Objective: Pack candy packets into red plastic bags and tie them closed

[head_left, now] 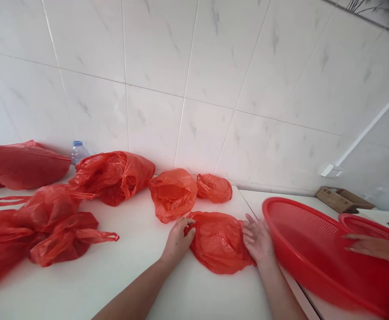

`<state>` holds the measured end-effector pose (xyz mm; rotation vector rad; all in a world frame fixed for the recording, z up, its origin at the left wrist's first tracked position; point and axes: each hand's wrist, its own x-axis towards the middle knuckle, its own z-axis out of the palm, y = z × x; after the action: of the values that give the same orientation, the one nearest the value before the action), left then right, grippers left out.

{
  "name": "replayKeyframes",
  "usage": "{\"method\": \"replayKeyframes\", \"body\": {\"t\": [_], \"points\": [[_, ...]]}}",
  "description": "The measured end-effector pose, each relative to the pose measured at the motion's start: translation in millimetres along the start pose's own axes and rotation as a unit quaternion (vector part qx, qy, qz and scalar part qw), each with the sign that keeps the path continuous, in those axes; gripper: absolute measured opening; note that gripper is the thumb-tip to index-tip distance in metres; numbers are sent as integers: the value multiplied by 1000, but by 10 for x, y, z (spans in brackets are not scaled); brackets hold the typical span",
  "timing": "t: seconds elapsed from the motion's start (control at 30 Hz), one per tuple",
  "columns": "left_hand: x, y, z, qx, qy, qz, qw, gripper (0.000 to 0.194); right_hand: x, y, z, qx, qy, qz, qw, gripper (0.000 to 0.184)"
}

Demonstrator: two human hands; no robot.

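Note:
A red plastic bag (219, 242) lies on the white table between my two hands. My left hand (178, 239) pinches its left edge between thumb and fingers. At the bag's right edge, my right hand (258, 239) rests palm up with its fingers loosely apart, touching the plastic. What the bag contains cannot be made out. Just behind it lie another red bag (173, 195) with its mouth showing and a small crumpled red bag (215, 188).
Several filled red bags, one of them knotted (57, 204), crowd the left. A clear bottle (79, 152) stands by the tiled wall. To the right is a large red plastic basket (301, 231), with another person's hand (377, 249) over it. Behind sits a cardboard box (343, 200).

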<state>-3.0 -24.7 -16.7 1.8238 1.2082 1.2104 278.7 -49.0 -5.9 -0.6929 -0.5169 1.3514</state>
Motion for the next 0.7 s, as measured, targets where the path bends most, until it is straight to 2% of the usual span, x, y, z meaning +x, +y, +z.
{"method": "replayKeyframes", "body": {"t": [0.33,0.57,0.7], "points": [[52,29,-64,-46,-31,-37,998,20,92,69,30,-36,15,4,999,26],[112,79,-69,-53,-86,-42,994,19,146,73,2,-11,32,3,999,26],[142,106,-69,-45,-95,-45,993,20,122,83,-13,10,24,10,1000,25]]}}
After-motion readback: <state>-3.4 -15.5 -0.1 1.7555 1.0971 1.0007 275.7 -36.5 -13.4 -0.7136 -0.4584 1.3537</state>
